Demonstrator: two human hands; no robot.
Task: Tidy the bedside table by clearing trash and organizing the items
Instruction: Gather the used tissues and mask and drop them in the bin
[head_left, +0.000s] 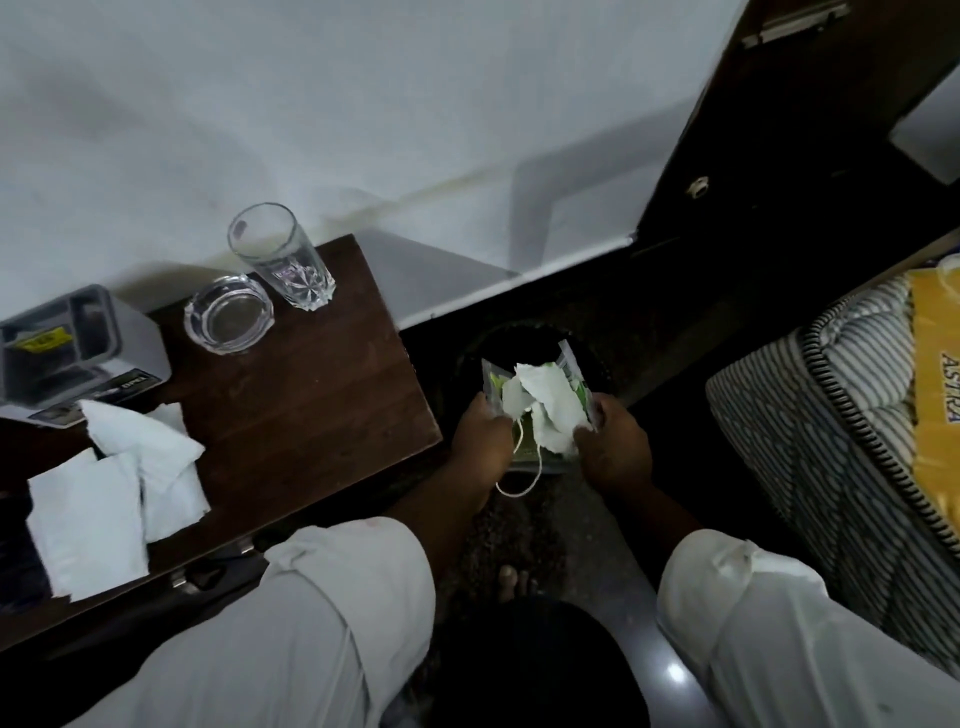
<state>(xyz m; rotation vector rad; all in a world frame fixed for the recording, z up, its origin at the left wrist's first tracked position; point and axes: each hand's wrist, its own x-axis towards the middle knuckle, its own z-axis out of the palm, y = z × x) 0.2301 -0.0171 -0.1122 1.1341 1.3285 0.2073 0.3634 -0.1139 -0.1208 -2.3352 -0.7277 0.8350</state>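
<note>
My left hand (480, 434) and my right hand (613, 441) both grip a bundle of trash (540, 402): crumpled white tissue, a green-and-silver wrapper and a white cord that dangles below. I hold the bundle over a dark round bin (467, 353) on the floor, right of the brown bedside table (311, 395). On the table stand a clear drinking glass (283, 257), a glass ashtray (228, 314), a grey organizer box (67, 343) and loose white tissues (119, 493).
A mattress with a striped edge and a yellow label (852, 415) lies at the right. A white wall runs behind the table, and a dark wooden door (769, 119) stands at the upper right. My bare foot (514, 579) shows on the dark floor.
</note>
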